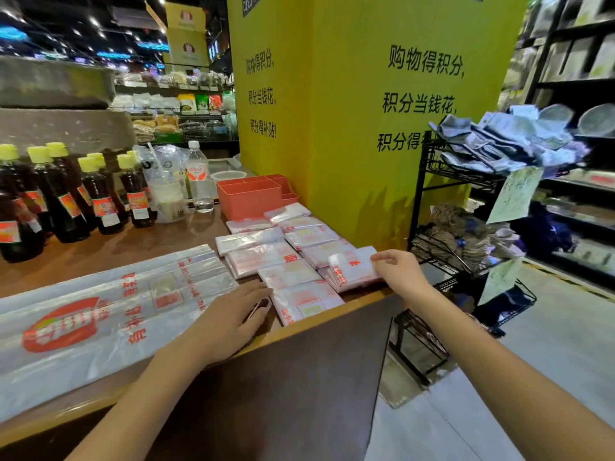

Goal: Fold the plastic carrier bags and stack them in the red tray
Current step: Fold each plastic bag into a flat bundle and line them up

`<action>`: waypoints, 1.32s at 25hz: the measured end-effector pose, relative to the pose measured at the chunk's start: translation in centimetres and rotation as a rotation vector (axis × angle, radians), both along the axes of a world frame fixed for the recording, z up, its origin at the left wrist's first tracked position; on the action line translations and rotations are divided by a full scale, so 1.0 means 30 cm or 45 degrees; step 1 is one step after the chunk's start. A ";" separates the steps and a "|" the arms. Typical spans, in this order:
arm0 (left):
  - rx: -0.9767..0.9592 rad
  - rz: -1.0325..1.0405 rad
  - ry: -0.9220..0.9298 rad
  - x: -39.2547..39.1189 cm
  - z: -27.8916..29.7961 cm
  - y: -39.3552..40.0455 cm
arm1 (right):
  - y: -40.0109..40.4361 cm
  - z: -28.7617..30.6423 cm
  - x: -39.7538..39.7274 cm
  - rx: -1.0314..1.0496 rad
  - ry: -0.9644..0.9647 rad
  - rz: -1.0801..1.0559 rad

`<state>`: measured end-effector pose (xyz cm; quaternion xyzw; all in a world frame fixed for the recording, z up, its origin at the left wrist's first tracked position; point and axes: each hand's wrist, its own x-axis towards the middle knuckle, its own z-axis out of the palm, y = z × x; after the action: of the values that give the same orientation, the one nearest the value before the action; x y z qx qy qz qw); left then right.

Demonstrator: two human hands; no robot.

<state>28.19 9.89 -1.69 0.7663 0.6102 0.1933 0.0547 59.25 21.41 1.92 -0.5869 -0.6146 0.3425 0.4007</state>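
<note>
Several folded clear carrier bags with red print lie side by side on the wooden counter, in front of the red tray. My right hand pinches the edge of the rightmost folded bag at the counter's right corner. My left hand lies flat, fingers straight, on the counter beside the long unfolded stack of bags, its fingertips touching a folded bag. The red tray has compartments, and I see no bags in it.
Dark sauce bottles with yellow caps line the counter's far left. A plastic drink cup and a water bottle stand by the tray. A yellow pillar rises behind. A black wire rack of cloths stands right of the counter.
</note>
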 end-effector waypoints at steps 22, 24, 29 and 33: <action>-0.170 0.255 0.027 -0.145 0.014 -0.024 | -0.058 -0.007 -0.287 0.343 -0.831 0.561; -0.175 0.306 0.051 -0.245 0.015 -0.071 | -0.089 0.000 -0.406 0.390 -0.814 0.651; -0.259 0.511 0.076 -0.502 0.018 -0.290 | -0.201 -0.005 -0.731 0.353 -0.692 1.104; -0.331 0.668 -0.003 -0.657 0.018 -0.490 | -0.275 -0.067 -0.955 0.376 -0.847 1.412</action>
<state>8.47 -4.82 -1.16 0.5687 0.8071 0.1221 0.1014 30.60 13.15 -0.10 -0.1971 -0.9570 0.2107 0.0300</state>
